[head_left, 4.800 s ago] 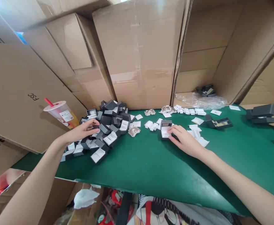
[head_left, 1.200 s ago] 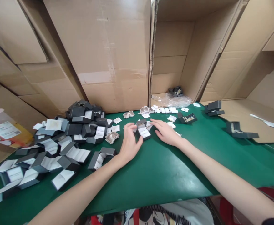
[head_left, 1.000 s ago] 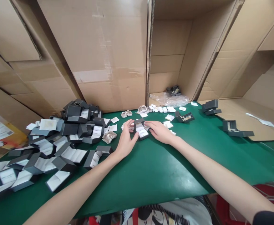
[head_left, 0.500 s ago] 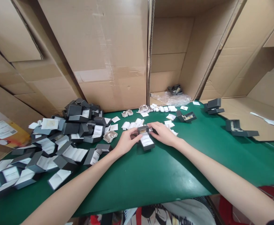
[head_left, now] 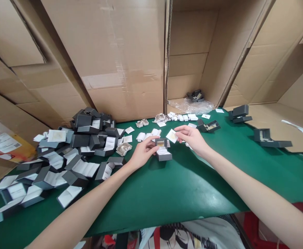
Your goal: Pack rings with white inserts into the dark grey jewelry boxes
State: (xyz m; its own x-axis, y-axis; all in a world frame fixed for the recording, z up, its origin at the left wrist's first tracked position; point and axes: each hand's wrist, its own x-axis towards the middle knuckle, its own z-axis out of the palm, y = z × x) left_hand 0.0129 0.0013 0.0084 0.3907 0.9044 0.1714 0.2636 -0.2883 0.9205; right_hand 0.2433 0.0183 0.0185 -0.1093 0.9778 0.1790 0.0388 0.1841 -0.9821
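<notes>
My left hand point(head_left: 144, 151) is closed on a small dark jewellery box point(head_left: 164, 157) whose lid stands open, showing a white lining. Just to its right, my right hand point(head_left: 192, 137) pinches a white square pad point(head_left: 172, 136) with a yellowish mark, lifted beside the box and apart from it. Behind the two hands lie loose white pads point(head_left: 156, 132) on the green table. Left of my left hand sits a crumpled beige insert point(head_left: 124, 148).
A heap of open dark boxes point(head_left: 82, 140) with white linings covers the table's left side. Several more dark boxes point(head_left: 239, 113) stand at the right. Cardboard walls point(head_left: 115, 62) rise behind the green table point(head_left: 187, 186). Clear plastic wrap point(head_left: 193, 106) lies in the cardboard recess.
My right hand has drawn away from the box to the right and now holds a white square pad. The left hand keeps the box, which is tilted differently. The view has shifted slightly.
</notes>
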